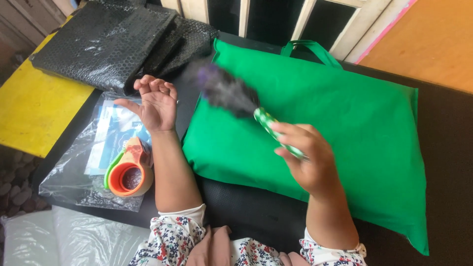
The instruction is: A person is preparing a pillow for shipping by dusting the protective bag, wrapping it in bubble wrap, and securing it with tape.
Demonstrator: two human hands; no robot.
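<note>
Right hand [310,165] clenched around the green patterned handle [276,133] of a small duster, grip closed near the handle's lower end, fingers wrapped over the top. Long axis of the duster running from the grip up and to the left, toward the far side of the scene, ending in a dark purple-grey brush head [227,91] blurred by motion. Brush head hovering over the far left corner of the green fabric bag [354,128], just above or brushing its surface; contact not clear through the blur. Bag lying flat on the dark table [451,138], its loop handles [310,49] pointing to the far side, its bulk spreading right and near from the brush.

Left hand [155,103] released, holding nothing: palm turned up, fingers loosely curled, thumb out to the left, wrist cocked back, forearm resting near the bag's left edge. Closer to the brush head than to the duster's handle, yet apart from both.

Just left of that forearm, an orange and green tape dispenser [129,170] resting on a clear plastic packet [84,162] with blue and white paper inside. Farther off, black bubble-wrap sheets [106,42] piled partly over a yellow surface [32,111].
</note>
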